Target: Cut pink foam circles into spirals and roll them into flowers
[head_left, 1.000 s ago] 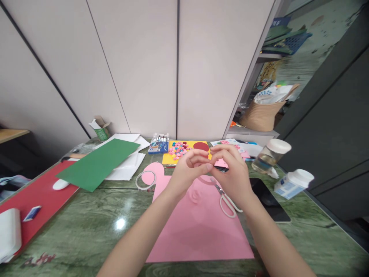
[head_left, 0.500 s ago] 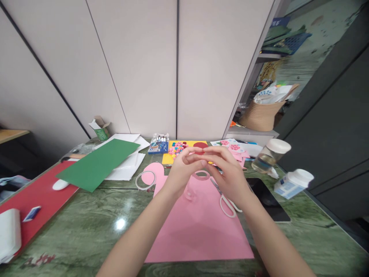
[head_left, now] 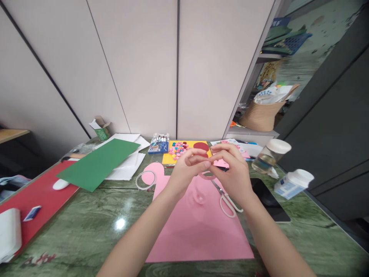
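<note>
My left hand (head_left: 188,169) and my right hand (head_left: 232,167) meet above a pink sheet (head_left: 198,234), fingertips pinched together. Between them they hold a curled pink paper strip (head_left: 206,176), whose looped lower end dangles over the sheet. The fingers hide the strip's upper part. To the right, below my right hand, white-handled scissors (head_left: 228,204) lie on the sheet. A round pink paper piece (head_left: 154,171) and a white ring, perhaps a tape roll (head_left: 137,181), are left of my left hand.
Behind my hands are small colourful pompoms (head_left: 178,149) on a yellow sheet (head_left: 167,159) and a dark red disc (head_left: 201,146). A black tablet (head_left: 269,200), a jar (head_left: 269,156) and a white bottle (head_left: 294,183) stand right. Green card (head_left: 99,163) lies left.
Both hands have shifted slightly to the right, and the dangling pink strip has swung right with them. More of the red disc shows now.
</note>
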Tool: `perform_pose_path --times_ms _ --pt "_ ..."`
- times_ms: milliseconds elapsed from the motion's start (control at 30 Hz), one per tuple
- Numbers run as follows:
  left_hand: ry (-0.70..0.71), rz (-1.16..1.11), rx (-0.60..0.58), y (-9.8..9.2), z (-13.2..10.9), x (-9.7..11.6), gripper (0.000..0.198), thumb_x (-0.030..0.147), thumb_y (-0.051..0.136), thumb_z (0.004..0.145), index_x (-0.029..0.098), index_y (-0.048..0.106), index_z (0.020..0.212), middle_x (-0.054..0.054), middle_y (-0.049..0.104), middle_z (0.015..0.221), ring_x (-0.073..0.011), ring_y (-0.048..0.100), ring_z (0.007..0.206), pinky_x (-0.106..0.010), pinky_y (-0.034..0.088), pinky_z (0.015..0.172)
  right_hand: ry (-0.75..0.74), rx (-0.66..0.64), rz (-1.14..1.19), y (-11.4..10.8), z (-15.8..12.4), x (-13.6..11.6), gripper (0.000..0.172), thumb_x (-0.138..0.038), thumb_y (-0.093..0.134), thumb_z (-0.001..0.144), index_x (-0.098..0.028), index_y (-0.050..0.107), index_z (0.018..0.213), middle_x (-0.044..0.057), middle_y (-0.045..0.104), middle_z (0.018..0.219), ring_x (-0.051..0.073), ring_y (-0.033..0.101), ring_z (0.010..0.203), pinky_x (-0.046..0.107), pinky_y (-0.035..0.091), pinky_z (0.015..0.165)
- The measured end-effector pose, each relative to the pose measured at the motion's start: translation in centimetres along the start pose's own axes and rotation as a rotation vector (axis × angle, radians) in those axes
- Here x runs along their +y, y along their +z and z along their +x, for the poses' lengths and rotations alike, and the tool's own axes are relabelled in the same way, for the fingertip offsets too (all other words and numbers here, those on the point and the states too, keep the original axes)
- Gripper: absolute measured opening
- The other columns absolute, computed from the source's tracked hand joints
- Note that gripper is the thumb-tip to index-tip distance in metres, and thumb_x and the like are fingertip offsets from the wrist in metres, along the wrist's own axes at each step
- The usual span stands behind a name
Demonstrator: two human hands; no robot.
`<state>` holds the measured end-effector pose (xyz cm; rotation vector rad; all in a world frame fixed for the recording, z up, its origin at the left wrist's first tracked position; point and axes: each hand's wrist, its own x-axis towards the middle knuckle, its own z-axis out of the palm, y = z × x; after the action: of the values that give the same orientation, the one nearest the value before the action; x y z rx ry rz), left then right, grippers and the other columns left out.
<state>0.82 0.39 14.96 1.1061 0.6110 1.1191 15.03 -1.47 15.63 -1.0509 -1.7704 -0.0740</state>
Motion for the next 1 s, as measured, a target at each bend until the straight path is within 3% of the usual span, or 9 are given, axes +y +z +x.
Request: perform_pose_path --times_ms 200,333,500,800,1000 --pt "-0.017 -0.008 -0.036 0.22 -0.25 -0.07 0.028 0.022 0.072 0.065 0.02 0.058 0.09 -0.003 0.065 0.083 -0.0156 0.061 0.08 -0.028 0.046 0.072 0.015 -0.02 0.006 -0.05 0.13 0.04 0.014 -0.013 0.062 0.071 -0.022 0.052 0.067 0.003 0.056 0.098 0.021 0.056 0.096 0.039 0.046 0.083" --pt "-0.004 -0.016 -0.018 0.1 -0.16 -0.16 0.03 0.021 0.072 0.065 0.019 0.057 0.091 -0.002 0.065 0.078 -0.014 0.06 0.077 -0.025 0.046 0.068 0.018 -0.043 0.003 -0.13 0.22 -0.06 0.014 -0.013 0.063 0.071 -0.022 0.053 0.068 0.003 0.056 0.097 0.02 0.056 0.095 0.038 0.046 0.082" --pt "0.033 -0.019 0.019 -0.2 0.17 -0.08 0.032 0.021 0.071 0.066 0.019 0.056 0.094 0.001 0.064 0.072 -0.0098 0.059 0.064 -0.019 0.043 0.056 -0.02 -0.059 0.016 -0.51 0.31 -0.08 0.01 -0.017 0.06 0.077 -0.025 0.063 0.081 0.005 0.057 0.1 0.021 0.057 0.096 0.039 0.047 0.083" --pt "0.022 -0.05 0.007 -0.16 0.09 0.18 0.033 0.024 0.071 0.065 0.021 0.054 0.093 0.0 0.065 0.079 -0.0145 0.062 0.072 -0.02 0.045 0.053 -0.087 -0.252 0.055 -0.48 0.25 -0.1 0.033 -0.017 0.043 0.088 -0.033 0.06 0.111 0.005 0.054 0.116 0.02 0.054 0.105 0.04 0.048 0.087" --pt "0.045 -0.054 0.027 -0.09 0.2 -0.14 0.032 0.023 0.071 0.067 0.02 0.054 0.094 -0.001 0.065 0.08 -0.0112 0.06 0.074 -0.021 0.044 0.063 -0.044 -0.139 0.058 -0.16 0.14 0.2 0.025 -0.015 0.049 0.085 -0.03 0.064 0.099 0.005 0.055 0.109 0.02 0.054 0.102 0.039 0.048 0.085"
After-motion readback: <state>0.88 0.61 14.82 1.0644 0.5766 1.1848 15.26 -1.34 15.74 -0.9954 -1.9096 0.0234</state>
